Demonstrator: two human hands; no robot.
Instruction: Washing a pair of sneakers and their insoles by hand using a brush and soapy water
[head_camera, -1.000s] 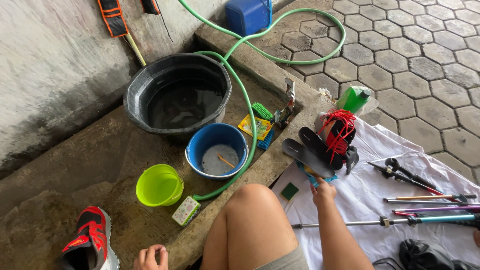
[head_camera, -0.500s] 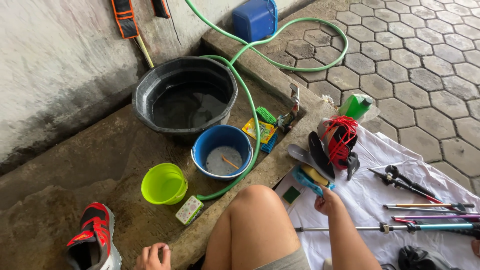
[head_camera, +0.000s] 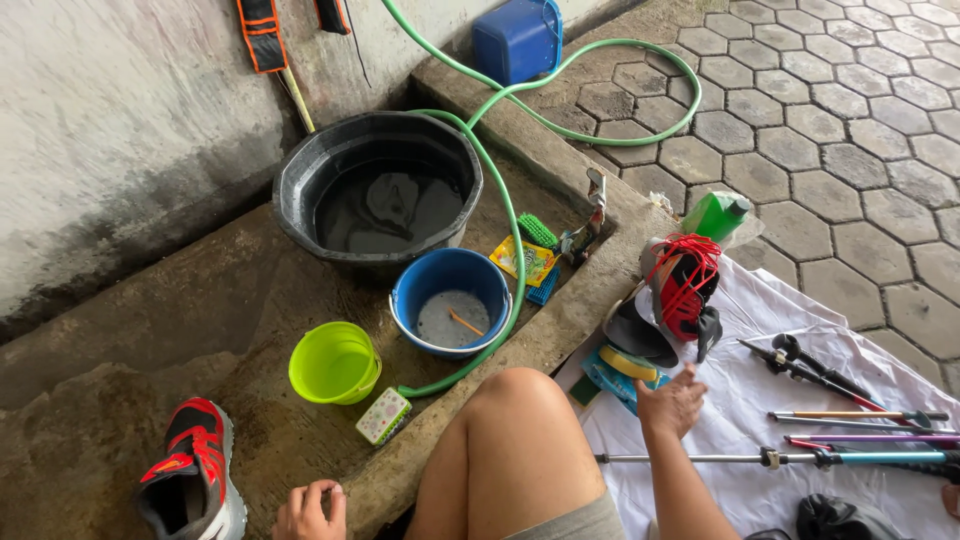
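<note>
My right hand (head_camera: 672, 402) hovers over a white cloth (head_camera: 780, 420), fingers spread, next to blue-and-yellow insoles (head_camera: 620, 368) and a dark insole (head_camera: 636, 335). It holds nothing that I can see. A shoe with red laces (head_camera: 685, 283) lies just beyond. My left hand (head_camera: 308, 510) rests at the bottom edge on the concrete ledge, fingers curled, close to a red and black shoe (head_camera: 190, 478) and a small bar of soap (head_camera: 383, 416). My bare knee (head_camera: 515, 440) is between the hands.
A black basin (head_camera: 300, 185) with water, a blue bucket (head_camera: 410, 290) and a lime green bowl (head_camera: 334, 362) sit in the concrete trough. A green hose (head_camera: 510, 225) loops around them. Trekking poles (head_camera: 850, 415) lie on the cloth. A green bottle (head_camera: 718, 214) and blue box (head_camera: 515, 38) stand further off.
My right hand has let go of the insoles and pulled back toward me; the insoles now lie on the cloth beside the shoe. The view shifted slightly right.
</note>
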